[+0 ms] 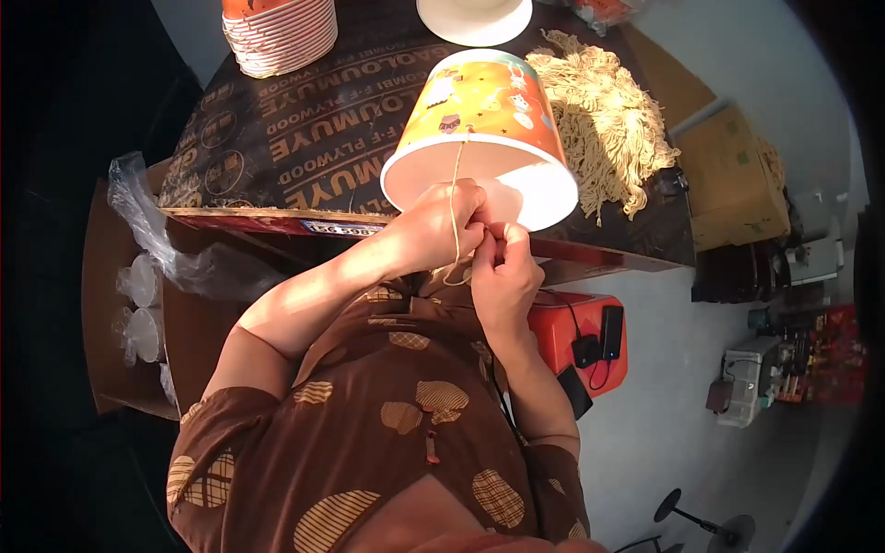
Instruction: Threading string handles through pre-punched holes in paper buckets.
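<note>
Plywood table [244,138], yarn heap [604,120], bucket stack [279,41] around orange bucket [489,101]; left hand [452,217] and right hand [509,272] pinching cord [456,170]

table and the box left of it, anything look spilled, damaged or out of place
No spill or clear damage shows. Two untidy spots: crumpled clear plastic wrap hangs over the cardboard box at the left, and cream strings lie in a loose heap on the plywood table, right of the orange paper bucket.
</note>
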The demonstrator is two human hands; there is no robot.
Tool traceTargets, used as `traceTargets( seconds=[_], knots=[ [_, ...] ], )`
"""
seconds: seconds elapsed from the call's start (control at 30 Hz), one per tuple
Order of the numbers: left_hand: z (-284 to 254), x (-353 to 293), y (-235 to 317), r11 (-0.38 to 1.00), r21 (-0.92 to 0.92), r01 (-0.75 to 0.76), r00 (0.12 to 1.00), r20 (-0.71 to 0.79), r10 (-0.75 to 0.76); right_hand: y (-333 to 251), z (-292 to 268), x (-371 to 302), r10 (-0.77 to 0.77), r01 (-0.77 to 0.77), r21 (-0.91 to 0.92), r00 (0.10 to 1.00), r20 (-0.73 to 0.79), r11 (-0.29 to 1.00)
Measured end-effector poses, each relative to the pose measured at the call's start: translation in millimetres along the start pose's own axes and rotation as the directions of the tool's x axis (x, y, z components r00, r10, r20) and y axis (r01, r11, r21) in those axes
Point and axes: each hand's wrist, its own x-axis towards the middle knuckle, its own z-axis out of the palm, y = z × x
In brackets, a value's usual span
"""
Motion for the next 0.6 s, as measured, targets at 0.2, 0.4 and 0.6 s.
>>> traceTargets(
  seconds=[0.2, 0.4, 0.6],
  knots=[
    [1.4, -0.9, -0.4, 1.000, -0.002, -0.030, 0.999, -0.033, 0.030, -0.1, 1.6, -0.6, -0.008, 0.009, 0.026, 1.000, -0.022, 1.000],
    [4.8, -1.8, -5.6, 0.989, 0.087, -0.122, 0.989, -0.075, 0.128, -0.1, 1.2, -2.6, 0.165, -0.176, 0.210, 0.984, 0.070, 0.962],
    [4.5, -3.2, -4.3, 0.989, 0.081, -0.125, 0.987, -0.094, 0.132, 4.9, 3.1, -5.8, 0.261, -0.294, 0.348, 0.955, 0.138, 0.890]
  ],
)
